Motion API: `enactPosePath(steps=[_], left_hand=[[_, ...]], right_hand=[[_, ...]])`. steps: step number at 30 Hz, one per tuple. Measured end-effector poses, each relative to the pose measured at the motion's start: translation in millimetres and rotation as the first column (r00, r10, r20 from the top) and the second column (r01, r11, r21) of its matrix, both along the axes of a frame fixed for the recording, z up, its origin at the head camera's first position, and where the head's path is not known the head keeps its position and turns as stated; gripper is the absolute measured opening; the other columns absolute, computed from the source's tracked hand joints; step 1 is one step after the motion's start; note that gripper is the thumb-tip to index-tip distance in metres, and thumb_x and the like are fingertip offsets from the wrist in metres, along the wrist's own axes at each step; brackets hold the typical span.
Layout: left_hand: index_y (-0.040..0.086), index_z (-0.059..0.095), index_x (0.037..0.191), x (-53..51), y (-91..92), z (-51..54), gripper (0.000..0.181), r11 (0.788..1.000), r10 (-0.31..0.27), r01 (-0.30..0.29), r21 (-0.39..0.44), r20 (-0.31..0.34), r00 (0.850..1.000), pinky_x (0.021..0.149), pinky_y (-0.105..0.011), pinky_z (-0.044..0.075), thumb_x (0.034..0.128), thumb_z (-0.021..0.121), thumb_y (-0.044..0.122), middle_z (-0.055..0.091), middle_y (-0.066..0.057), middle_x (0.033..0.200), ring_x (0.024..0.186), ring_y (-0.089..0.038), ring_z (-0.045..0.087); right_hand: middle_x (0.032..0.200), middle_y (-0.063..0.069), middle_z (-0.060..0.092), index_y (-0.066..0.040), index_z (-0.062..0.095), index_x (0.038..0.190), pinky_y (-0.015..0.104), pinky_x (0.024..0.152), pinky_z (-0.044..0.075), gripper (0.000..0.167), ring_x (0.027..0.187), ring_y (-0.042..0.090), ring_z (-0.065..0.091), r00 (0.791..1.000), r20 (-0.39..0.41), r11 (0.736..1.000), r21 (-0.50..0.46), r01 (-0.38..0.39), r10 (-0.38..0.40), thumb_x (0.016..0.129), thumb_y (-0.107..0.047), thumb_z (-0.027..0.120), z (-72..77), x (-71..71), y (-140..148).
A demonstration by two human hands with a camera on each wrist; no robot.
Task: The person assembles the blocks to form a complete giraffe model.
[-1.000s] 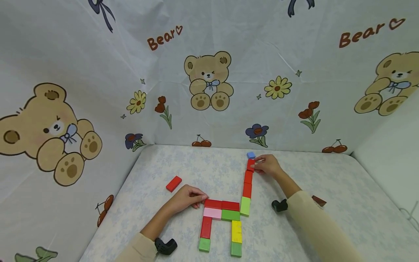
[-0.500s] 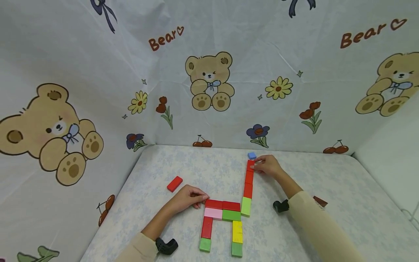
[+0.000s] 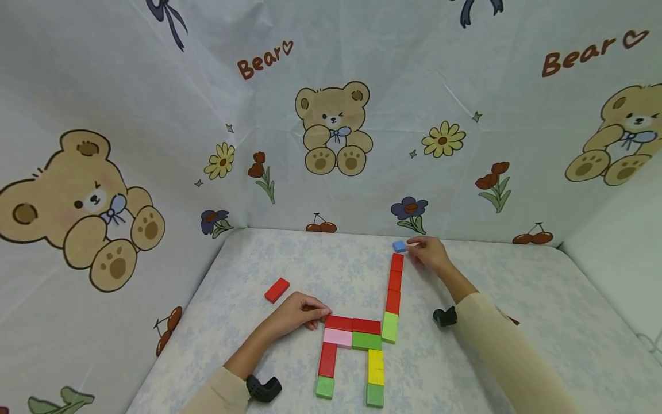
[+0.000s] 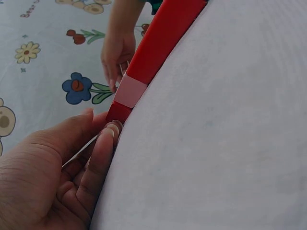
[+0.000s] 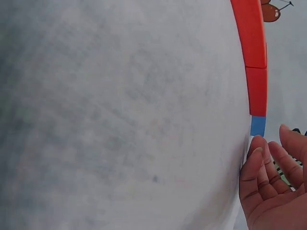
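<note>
Coloured toy building blocks lie on the table in joined rows. My left hand rests at the left end of a red block, fingertips touching it; in the left wrist view, the left hand has loosely bent fingers at that end. The right hand is beside a small blue block, beyond the far end of a column of red blocks. In the right wrist view, the right hand's fingertips are close to the blue block, thumb apart; contact is unclear.
Below the red row lie a pink block and a green block, with two legs of blocks. A light green block starts the column. A loose red block lies left. A bear-print sheet hangs behind.
My right hand has moved from the topmost red block of the column up to the blue block. The left hand has stayed at the red block's end.
</note>
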State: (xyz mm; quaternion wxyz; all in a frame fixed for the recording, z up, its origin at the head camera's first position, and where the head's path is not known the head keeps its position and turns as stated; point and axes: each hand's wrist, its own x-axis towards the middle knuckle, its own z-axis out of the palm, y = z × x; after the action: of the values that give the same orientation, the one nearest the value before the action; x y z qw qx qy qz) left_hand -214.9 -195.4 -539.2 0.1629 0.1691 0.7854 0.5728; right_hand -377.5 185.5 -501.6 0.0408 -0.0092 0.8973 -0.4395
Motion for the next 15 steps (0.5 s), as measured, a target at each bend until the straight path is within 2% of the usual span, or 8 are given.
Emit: enactPosePath(steps=[8,15], left_hand=[[0.015,0.081,0.105,-0.1,-0.9,-0.6,0.019,1.000,0.001,-0.001,0.006,-0.001,1.000,0.064,-0.030,0.060,0.0949,0.074,0.030,0.074,-0.004,0.087,0.068,-0.014,0.067],[0.015,0.080,0.105,0.2,-0.6,-1.8,0.020,1.000,-0.001,0.001,0.011,-0.007,1.000,0.064,-0.031,0.060,0.0950,0.074,0.030,0.074,-0.004,0.087,0.069,-0.014,0.067]], right_hand=[[0.086,0.013,0.067,0.000,0.063,0.134,0.028,0.057,0.052,0.039,0.065,0.019,0.060,0.999,-0.014,0.999,-0.008,-0.034,0.034,0.100,-0.020,0.066,-5.4,-11.1,-1],[0.085,0.011,0.068,0.000,0.067,0.130,0.026,0.057,0.050,0.036,0.064,0.018,0.059,0.998,-0.009,0.998,-0.036,-0.059,0.059,0.100,-0.020,0.068,-10.4,-16.6,2]])
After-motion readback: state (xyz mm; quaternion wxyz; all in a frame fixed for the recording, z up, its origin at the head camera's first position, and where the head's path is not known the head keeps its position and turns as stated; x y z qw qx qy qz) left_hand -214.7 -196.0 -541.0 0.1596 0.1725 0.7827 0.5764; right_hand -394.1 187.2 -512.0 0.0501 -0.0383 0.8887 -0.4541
